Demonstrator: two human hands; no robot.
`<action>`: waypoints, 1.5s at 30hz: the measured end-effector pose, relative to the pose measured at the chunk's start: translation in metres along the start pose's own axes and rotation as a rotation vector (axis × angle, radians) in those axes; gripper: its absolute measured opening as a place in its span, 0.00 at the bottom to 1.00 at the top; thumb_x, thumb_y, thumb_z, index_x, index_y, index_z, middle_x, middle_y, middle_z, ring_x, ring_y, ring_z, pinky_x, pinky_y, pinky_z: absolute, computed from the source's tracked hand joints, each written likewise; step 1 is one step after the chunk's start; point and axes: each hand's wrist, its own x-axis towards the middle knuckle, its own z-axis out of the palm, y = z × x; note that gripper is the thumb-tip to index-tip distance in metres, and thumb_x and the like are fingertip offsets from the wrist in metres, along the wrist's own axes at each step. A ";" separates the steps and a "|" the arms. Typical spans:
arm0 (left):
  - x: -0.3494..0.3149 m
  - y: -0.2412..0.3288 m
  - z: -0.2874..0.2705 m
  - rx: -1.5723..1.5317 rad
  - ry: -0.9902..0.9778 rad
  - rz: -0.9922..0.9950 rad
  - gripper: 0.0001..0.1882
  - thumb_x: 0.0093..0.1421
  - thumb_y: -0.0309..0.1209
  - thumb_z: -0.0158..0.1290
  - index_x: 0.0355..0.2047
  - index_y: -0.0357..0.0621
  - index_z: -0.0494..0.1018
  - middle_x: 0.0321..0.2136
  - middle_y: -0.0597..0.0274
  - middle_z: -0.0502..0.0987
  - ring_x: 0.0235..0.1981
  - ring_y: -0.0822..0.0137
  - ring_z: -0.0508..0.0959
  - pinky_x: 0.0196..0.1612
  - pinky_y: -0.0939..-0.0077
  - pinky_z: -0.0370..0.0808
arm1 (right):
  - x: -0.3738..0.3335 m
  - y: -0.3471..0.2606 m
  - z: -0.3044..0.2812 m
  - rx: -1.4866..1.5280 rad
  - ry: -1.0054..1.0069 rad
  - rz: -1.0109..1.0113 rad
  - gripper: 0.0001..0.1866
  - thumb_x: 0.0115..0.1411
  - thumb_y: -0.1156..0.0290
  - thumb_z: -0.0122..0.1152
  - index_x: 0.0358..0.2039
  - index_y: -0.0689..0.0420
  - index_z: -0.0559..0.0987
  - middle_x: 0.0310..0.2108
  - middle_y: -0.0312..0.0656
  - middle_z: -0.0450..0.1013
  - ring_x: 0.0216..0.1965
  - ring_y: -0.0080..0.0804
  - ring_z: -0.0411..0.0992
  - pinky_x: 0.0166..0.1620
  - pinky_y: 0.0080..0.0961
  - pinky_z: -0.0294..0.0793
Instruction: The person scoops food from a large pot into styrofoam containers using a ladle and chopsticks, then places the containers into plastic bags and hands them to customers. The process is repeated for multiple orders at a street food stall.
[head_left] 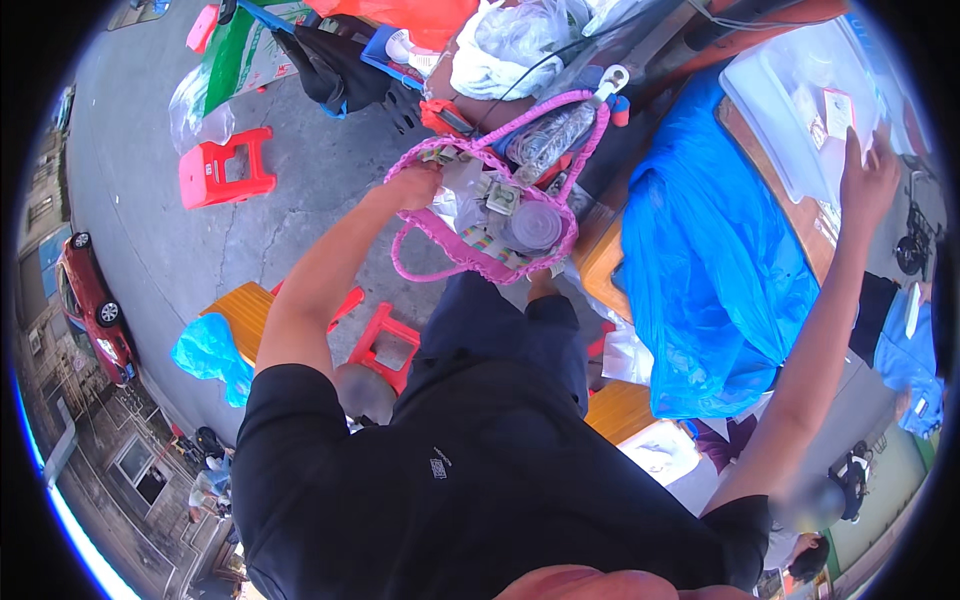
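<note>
A pink woven basket [470,255] rests on my knee, holding several banknotes, a round grey-lidded container [532,226] and a clear bag of small items. My left hand [415,185] is closed on the basket's left rim beside the banknotes. My right hand [866,178] reaches far to the right, fingers spread and resting flat on a clear plastic box [790,90]. A small red-and-white packet [838,112] lies just beyond the fingertips, inside or on the box.
A big blue plastic bag [710,260] lies on a wooden table [605,262] between my arms. Red plastic stools [225,170] stand on the concrete ground, with an orange wooden stool [238,315] nearer. White bags are piled at the back. A red car [92,305] is parked at the left.
</note>
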 end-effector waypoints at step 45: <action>0.086 0.650 0.034 -0.378 -0.995 0.449 0.24 0.74 0.53 0.54 0.39 0.41 0.81 0.30 0.70 0.79 0.31 0.78 0.75 0.35 0.76 0.73 | -0.607 -0.119 -0.314 1.732 0.535 1.331 0.21 0.63 0.72 0.74 0.53 0.58 0.77 0.44 0.33 0.76 0.45 0.26 0.75 0.49 0.26 0.76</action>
